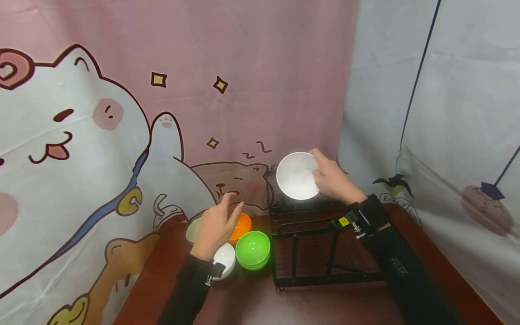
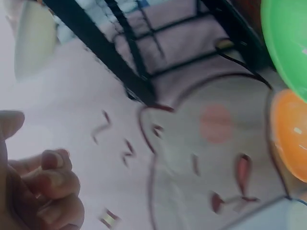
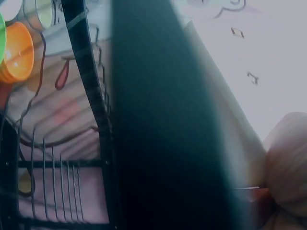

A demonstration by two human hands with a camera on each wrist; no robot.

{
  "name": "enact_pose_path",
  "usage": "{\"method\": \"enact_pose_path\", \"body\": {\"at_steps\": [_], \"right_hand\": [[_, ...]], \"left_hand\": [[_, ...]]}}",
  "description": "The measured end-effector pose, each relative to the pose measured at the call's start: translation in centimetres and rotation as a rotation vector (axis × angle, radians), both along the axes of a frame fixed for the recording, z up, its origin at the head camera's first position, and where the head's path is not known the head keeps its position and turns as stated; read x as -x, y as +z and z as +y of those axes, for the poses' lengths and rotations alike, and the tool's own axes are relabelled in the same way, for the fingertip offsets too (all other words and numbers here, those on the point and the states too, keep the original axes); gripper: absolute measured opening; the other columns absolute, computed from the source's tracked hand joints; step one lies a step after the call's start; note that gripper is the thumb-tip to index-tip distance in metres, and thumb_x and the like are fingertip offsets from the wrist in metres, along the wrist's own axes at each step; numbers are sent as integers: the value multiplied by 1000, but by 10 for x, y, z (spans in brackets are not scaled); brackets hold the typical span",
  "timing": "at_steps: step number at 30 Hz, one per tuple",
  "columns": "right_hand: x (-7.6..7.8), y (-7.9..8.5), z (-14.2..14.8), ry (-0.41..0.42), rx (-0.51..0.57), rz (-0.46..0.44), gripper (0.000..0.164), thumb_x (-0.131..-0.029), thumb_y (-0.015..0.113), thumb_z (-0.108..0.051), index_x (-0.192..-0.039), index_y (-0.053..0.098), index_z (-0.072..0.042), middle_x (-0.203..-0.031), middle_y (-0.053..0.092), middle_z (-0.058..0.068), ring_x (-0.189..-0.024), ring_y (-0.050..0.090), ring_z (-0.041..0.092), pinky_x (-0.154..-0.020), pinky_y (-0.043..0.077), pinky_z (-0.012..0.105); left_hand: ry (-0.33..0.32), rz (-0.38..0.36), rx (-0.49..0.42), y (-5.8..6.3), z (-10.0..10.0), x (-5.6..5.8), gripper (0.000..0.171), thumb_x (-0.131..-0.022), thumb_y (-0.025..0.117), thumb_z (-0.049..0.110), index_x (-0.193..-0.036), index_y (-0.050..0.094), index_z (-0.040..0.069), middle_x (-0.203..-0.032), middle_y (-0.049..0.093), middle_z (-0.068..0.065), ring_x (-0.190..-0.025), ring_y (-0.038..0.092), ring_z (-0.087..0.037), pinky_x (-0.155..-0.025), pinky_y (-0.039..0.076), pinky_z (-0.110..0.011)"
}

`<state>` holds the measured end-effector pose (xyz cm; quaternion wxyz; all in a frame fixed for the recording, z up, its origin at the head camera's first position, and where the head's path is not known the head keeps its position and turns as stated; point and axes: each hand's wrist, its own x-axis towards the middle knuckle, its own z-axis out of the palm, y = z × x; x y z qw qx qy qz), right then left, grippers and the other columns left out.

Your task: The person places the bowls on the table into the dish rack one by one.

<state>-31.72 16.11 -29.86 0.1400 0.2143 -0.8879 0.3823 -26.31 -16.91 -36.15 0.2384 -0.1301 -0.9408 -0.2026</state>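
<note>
The white bowl (image 1: 297, 175) is gripped by its rim in the right hand (image 1: 334, 180) above the top tier of the black rack (image 1: 308, 243), and is best tilted upright and eased between the wires, while the left hand (image 1: 216, 224), empty and relaxed, hovers over the bowls left of the rack.

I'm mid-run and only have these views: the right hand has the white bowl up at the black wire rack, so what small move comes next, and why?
Probably lower the round white bowl onto the upper tier of the black wire dish rack. The right hand grips its rim, tilted, just above the rack's top wires, apparently not yet seated. The left hand hovers empty over the bowls beside the rack.
</note>
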Motion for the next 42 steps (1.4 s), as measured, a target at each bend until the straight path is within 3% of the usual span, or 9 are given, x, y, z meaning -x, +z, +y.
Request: {"method": "enact_pose_path", "body": {"at_steps": [5,11,16,22,28,32,35,38,42], "right_hand": [[0,3,31,-31,27,-6,44,-101,36,1,-145,40,-4,-141,54,30,-119,57,44,-97,50,63],[-4,4,64,-98,14,2,46,-103,40,-4,-149,40,-5,-142,53,33,-118,58,47,-94,50,62],[-5,-1,87,-119,42,13,46,-105,39,-4,-150,39,-4,-142,52,34,-118,56,48,-93,48,63],[4,-13,106,-181,52,4,46,-106,37,-7,-152,38,-5,-145,50,34,-120,54,49,-96,45,67],[16,-27,124,-268,25,31,48,-106,36,-5,-154,40,-6,-146,48,39,-122,53,54,-96,44,70],[19,-39,136,-297,18,46,48,-105,36,-3,-152,41,-3,-144,49,40,-119,55,56,-91,49,68],[21,-53,143,-329,-19,53,50,-102,36,0,-152,42,-4,-140,52,41,-109,59,55,-76,55,60],[24,-73,149,-361,-78,58,50,-101,39,3,-150,44,-6,-135,55,42,-105,61,55,-72,54,59],[25,-97,154,-385,-156,48,49,-99,45,5,-146,46,-7,-130,58,40,-108,61,58,-82,50,69]], "left_hand": [[71,-9,16,-32,-39,-6,44,-102,63,42,-136,59,14,-66,54,2,-58,43,-12,-56,38,-25],[192,-43,0,-73,-87,-17,43,-99,67,40,-131,62,13,-76,62,-1,-64,48,-15,-60,39,-30],[247,-89,-8,-109,-120,-27,45,-101,63,44,-131,63,11,-94,71,-5,-82,65,-20,-71,51,-42],[300,-139,-18,-136,-150,-41,41,-102,62,41,-130,64,11,-110,73,-8,-102,70,-28,-80,54,-52],[271,-329,64,-166,-172,-46,58,-97,70,40,-141,58,5,-134,65,-21,-124,62,-44,-96,50,-66],[244,-420,86,-187,-181,-49,69,-91,75,44,-146,56,6,-140,62,-21,-129,57,-47,-99,47,-70],[230,-447,97,-199,-184,-55,76,-87,78,48,-148,55,8,-143,62,-19,-131,57,-46,-99,47,-70],[208,-447,110,-206,-185,-60,79,-85,80,49,-149,54,10,-145,61,-19,-133,56,-47,-101,47,-70],[185,-429,112,-206,-183,-64,75,-86,79,48,-148,57,12,-149,59,-17,-137,53,-47,-102,45,-70]]}}
